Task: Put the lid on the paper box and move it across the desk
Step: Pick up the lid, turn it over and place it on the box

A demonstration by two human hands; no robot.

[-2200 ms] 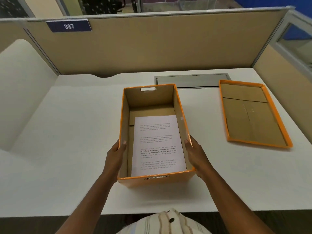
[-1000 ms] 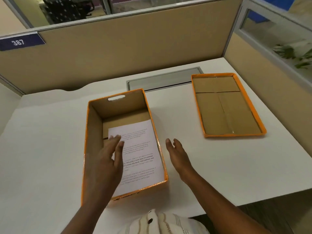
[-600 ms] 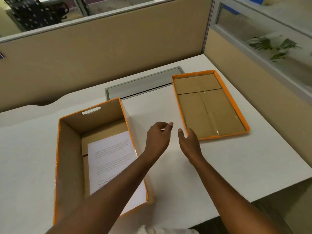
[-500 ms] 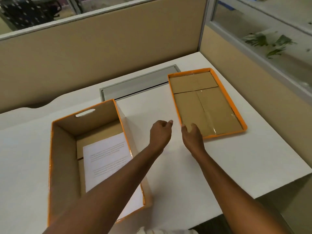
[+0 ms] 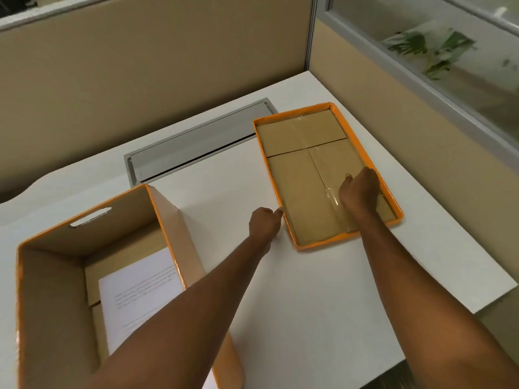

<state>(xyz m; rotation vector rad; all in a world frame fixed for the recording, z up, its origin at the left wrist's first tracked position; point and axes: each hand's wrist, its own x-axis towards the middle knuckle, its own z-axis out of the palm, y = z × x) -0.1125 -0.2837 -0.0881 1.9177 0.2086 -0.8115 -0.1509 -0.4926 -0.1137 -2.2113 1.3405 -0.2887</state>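
Lid [image 5: 309, 175] lies upside down on desk [image 5: 309, 290], right of box [image 5: 174, 220]. Left hand [image 5: 264, 224] pinches its near-left rim, right hand [image 5: 359, 190] clasps far rim w/ fingers hidden. Next: lift, flip, fit onto box.

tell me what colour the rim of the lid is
Orange, around a plain brown cardboard inside; the lid shows clearly in the head view.

1. Even, fairly bright indoor light; the white desk [image 5: 295, 290] reads cleanly without blown highlights.
2. Soft, short shadows lie beneath the arms and beside the box [image 5: 179, 220].
3. Clear tape on the lid [image 5: 297, 175] catches small glints.
4. Wide-angle bending curves the partition [image 5: 140, 66]; the plant [image 5: 429, 49] behind glass looks hazy.
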